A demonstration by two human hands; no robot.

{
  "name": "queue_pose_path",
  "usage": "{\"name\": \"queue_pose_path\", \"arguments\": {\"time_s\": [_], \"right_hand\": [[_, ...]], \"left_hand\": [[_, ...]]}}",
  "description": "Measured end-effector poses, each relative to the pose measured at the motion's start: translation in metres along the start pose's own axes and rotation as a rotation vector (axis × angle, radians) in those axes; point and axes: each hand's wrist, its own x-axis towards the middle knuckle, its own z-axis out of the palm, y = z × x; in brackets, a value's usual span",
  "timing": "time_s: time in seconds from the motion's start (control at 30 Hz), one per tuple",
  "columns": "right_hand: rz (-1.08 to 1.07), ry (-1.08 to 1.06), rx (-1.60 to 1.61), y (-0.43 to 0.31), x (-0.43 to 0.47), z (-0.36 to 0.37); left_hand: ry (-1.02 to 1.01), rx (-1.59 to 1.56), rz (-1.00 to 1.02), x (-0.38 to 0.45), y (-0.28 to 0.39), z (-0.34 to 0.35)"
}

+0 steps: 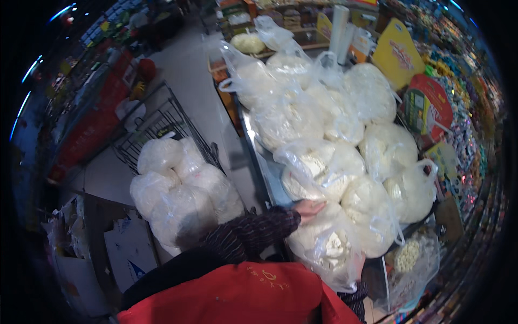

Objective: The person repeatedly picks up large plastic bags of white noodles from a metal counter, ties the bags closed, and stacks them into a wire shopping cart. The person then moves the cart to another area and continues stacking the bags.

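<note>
A bulging clear plastic bag (323, 239) of pale, flour-like food sits at the near end of a loaded counter, right before me. My left hand (309, 209) presses on its far left side, fingers extended over the plastic. On its right side is my right hand (358, 265), partly hidden by the film; the two hands hold the bag between them. Another filled bag (366, 214) touches it on the right. Just beyond my left hand lies a bag (323, 166) with loose, crumpled film on top. Several more such bags (287, 117) are heaped behind.
A metal shopping cart (162, 117) stands left of the counter; similar filled bags (182, 210) lie at its near end. Cardboard boxes (127, 247) are at lower left. Along the right run packed goods shelves (465, 133) and a yellow sign (398, 54). Plastic rolls (339, 30) stand at the back.
</note>
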Motion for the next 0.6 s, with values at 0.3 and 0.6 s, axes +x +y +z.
{"name": "queue_pose_path", "arguments": {"time_s": [0.3,0.6], "right_hand": [[-0.193,-0.04,-0.49,-0.016,0.005,-0.012],[-0.811,0.198,-0.466,-0.223,0.11,0.113]], "left_hand": [[0.168,0.188,0.141,-0.03,-0.017,-0.003],[0.693,-0.337,0.113,-0.043,-0.007,-0.037]]}}
